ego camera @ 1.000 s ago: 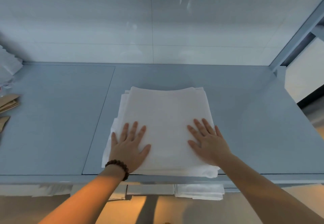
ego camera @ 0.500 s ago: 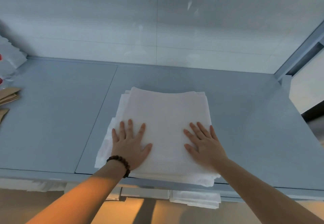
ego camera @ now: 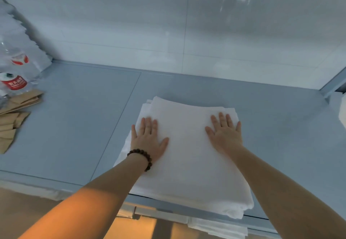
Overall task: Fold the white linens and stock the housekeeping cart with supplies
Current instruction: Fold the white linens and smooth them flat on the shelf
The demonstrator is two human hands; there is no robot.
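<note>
**While your hands press flat, the fold looks finished**

Though bottled water [ego camera: 16,83] and brown paper packets [ego camera: 13,122] wait at the far left of the tabletop [ego camera: 74,126], no cart shows, so stocking looks undone. Your left hand [ego camera: 149,139], fingers straight and spread, lies flat on the folded white linen [ego camera: 187,164]; your right hand [ego camera: 224,136] does likewise near its right edge. Folding here seems complete bar smoothing. That linen sits mid-tabletop as a thick, squared stack, near edge overhanging the front lip, layers slightly uneven at the far-left corner.
</note>
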